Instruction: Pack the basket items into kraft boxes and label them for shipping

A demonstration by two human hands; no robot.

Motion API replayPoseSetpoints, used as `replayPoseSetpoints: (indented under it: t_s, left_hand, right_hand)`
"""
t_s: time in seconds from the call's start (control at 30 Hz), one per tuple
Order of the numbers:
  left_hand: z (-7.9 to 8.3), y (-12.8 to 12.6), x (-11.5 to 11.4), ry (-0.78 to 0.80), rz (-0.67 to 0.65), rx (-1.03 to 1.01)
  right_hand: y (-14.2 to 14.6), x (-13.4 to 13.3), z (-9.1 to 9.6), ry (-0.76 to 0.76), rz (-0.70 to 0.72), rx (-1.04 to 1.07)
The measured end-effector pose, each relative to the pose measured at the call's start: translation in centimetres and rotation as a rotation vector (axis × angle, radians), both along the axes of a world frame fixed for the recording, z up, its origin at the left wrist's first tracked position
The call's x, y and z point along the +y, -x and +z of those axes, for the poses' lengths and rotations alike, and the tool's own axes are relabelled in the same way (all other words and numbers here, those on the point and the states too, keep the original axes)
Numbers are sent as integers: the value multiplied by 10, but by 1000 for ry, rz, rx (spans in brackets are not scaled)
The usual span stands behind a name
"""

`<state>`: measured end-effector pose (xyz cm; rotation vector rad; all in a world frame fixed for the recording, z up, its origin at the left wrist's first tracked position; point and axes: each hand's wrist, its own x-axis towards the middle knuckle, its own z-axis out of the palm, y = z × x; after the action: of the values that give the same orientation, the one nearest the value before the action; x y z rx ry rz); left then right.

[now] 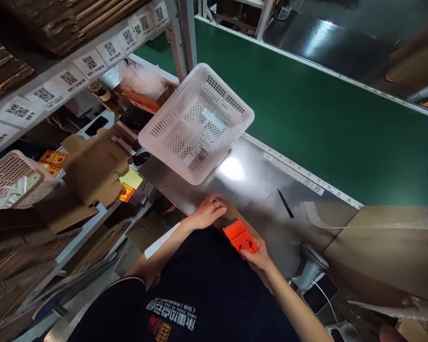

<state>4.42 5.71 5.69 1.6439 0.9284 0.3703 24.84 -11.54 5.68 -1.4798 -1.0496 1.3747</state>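
My right hand (257, 255) is closed around an orange tape dispenser (241, 237) with a dark toothed edge. Beneath the dispenser lies a brown cardboard box (245, 217), close against my dark shirt and largely hidden by it and my hands. At the box's left end rests my left hand (209, 212), fingers stretched out and touching the cardboard, thumb apart. Beyond both hands, a white plastic basket (214, 166) stands on the metal table, tilted in view, with a labelled clear packet (199, 154) at its bottom.
A green conveyor belt (317, 118) runs behind the metal table (257, 190). On the table are a black pen-like tool (285, 203) and a scanner on a stand (312, 261). Left, a shelf with code labels (89, 64) overhangs flattened cardboard (92, 166) and a pink basket (19, 175).
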Motion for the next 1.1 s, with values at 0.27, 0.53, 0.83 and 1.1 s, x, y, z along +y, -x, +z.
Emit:
replayPoseSetpoints:
  t_s: [0.27, 0.53, 0.83, 1.1]
  left_hand:
    - [35, -10, -7, 3, -90, -2]
    - [13, -13, 3, 221, -123, -94]
    - [2, -16, 7, 187, -11, -71]
    - [-13, 23, 48, 45, 204, 211]
  right_hand:
    - [5, 12, 15, -82, -2, 55]
    - [4, 6, 6, -12, -46, 1]
    - [6, 9, 26, 107, -88, -104]
    - [-11, 14, 61, 418, 89, -269]
